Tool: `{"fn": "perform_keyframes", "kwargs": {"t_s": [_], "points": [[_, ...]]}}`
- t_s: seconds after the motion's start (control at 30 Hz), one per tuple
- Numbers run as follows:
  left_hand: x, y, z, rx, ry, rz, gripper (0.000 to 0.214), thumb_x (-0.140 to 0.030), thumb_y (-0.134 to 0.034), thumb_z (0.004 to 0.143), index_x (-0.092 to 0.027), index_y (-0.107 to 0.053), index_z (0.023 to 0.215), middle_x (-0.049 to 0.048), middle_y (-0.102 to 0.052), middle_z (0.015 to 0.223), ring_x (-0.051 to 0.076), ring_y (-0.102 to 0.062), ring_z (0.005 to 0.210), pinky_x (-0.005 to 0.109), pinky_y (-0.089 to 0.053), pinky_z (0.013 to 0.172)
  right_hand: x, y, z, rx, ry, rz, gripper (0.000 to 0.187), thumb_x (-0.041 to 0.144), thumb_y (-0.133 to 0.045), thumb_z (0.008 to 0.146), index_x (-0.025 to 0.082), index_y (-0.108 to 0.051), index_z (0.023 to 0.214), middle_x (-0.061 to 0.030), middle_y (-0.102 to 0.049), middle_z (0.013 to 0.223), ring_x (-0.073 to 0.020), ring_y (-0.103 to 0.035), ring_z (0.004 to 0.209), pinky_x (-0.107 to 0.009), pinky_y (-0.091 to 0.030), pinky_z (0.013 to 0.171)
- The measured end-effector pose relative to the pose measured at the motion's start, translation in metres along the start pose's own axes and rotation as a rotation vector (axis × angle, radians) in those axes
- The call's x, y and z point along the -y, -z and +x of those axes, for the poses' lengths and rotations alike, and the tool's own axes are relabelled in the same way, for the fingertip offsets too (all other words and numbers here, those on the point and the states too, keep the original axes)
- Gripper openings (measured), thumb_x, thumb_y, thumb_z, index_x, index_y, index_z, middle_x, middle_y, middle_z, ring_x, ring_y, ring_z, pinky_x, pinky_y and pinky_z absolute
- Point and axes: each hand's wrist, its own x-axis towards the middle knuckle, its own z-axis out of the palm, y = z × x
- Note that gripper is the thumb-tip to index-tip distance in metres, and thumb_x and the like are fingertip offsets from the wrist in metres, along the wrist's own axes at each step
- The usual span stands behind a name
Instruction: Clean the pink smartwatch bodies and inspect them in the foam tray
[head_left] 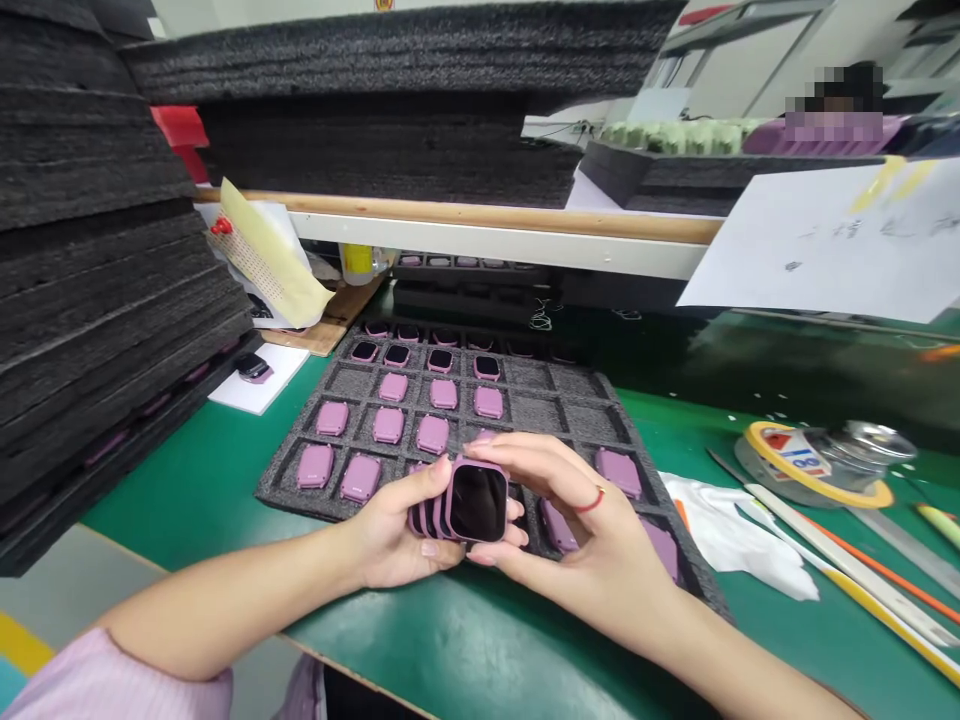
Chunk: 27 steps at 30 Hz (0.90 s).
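My left hand (409,525) is wrapped round a short stack of purple smartwatch bodies without straps, held on edge one behind another. The front smartwatch (478,502) faces me with its black screen. My right hand (574,510) pinches that front one, fingers at its top edge and thumb at its lower edge. Both hands are above the near side of a black foam tray (270,485). In its compartments lie purple smartwatch bodies (388,424), backs up in the nearer rows, and others (441,360) with black screens up farther back. My right hand hides part of the tray.
Tall stacks of black foam trays (90,250) stand at left and on the shelf (480,235) above. On the green table (420,660), a white cloth (750,540), a metal-topped jar (817,465) and several long thin tools (847,560) lie at right. Another person is in the background.
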Motion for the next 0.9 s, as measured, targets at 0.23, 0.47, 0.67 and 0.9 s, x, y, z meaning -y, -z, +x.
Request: {"fn": "perform_keyframes", "kwargs": {"t_s": [0.23,0.47,0.67,0.9], "points": [[0.001,0.0,0.0,-0.056,-0.063,0.089,0.038,-0.041,-0.089,0.071,-0.009,-0.077,0.089,0.0107,-0.076,0.077,0.008,-0.063,0.054,0.011,-0.022,0.033,0.005,0.003,0.004,0.006,-0.078,0.139,0.03,0.02,-0.067,0.092,0.029,-0.068,0.12,-0.0081,-0.069,0.12,-0.0215,-0.067,0.117,-0.039,-0.06,0.096],[0.001,0.001,-0.001,-0.029,-0.045,0.077,0.045,-0.039,-0.088,0.073,-0.011,-0.074,0.105,0.0145,-0.077,0.093,0.022,-0.077,0.083,0.013,-0.025,0.038,0.002,0.007,0.01,-0.292,-0.214,0.193,0.03,0.017,-0.056,0.1,0.029,-0.064,0.126,-0.0047,-0.072,0.127,-0.0162,-0.069,0.119,-0.032,-0.058,0.103],[0.002,0.003,-0.001,0.024,-0.056,0.097,0.046,-0.042,-0.087,0.074,-0.013,-0.074,0.107,0.0139,-0.077,0.095,0.021,-0.077,0.084,0.013,-0.027,0.038,0.01,0.029,0.002,-0.265,0.141,-0.184,0.028,0.004,-0.07,0.087,0.027,-0.072,0.103,0.0002,-0.08,0.095,-0.0149,-0.078,0.087,-0.024,-0.065,0.085],[0.001,-0.001,-0.002,0.002,-0.058,0.141,0.047,-0.044,-0.087,0.072,-0.012,-0.072,0.103,0.0063,-0.071,0.077,0.007,-0.058,0.051,0.014,-0.027,0.038,0.025,0.045,-0.002,0.053,0.286,-0.321,0.038,0.012,-0.05,0.1,0.032,-0.067,0.128,-0.0022,-0.079,0.109,-0.019,-0.076,0.097,-0.032,-0.064,0.089]]}}
